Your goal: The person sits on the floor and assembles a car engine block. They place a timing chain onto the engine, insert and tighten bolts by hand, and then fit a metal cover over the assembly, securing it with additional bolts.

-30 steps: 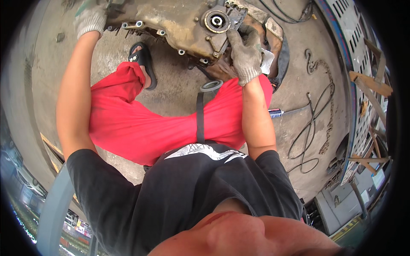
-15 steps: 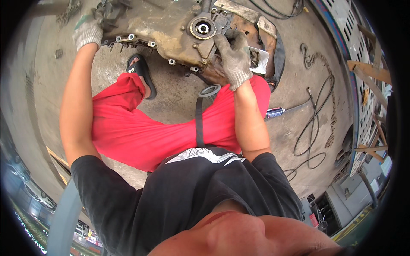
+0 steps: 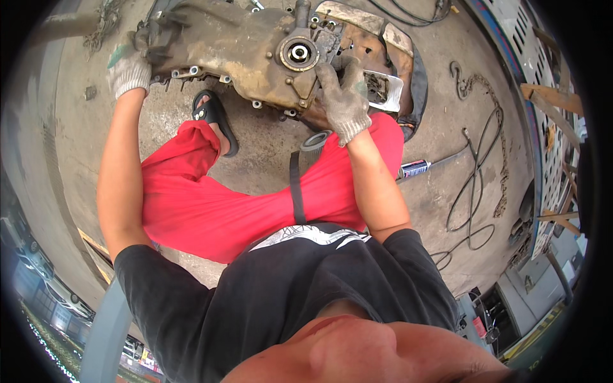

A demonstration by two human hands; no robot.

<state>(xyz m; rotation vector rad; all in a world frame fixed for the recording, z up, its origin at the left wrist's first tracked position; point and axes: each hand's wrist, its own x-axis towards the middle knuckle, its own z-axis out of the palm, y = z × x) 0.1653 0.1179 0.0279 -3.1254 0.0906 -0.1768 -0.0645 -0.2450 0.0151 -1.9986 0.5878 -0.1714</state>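
A large, oily metal engine timing cover (image 3: pixel 242 54) lies across the top of the view, in front of my knees. A dark round seal with a bright metal ring (image 3: pixel 299 53) sits in its right part, and bolt-hole lugs line its near edge. My left hand (image 3: pixel 129 69), in a knitted glove, is closed round the cover's left end; its fingertips are partly hidden. My gloved right hand (image 3: pixel 345 99) grips the right edge, just below the seal, with the thumb side against the metal. Under and beside that edge lies a brown, dirty metal part (image 3: pixel 359 48).
A white tray (image 3: pixel 391 94) of small parts stands right of my right hand. A cylindrical mesh filter (image 3: pixel 313 143) is by my knee. Farther right are a labelled tube (image 3: pixel 414 168), a black hose (image 3: pixel 469 191), a chain hook (image 3: pixel 456 80) and a perforated panel (image 3: pixel 520 51).
The cover has shifted slightly to the left and nearer, with both my hands staying on it. The whole view has tilted a little too.
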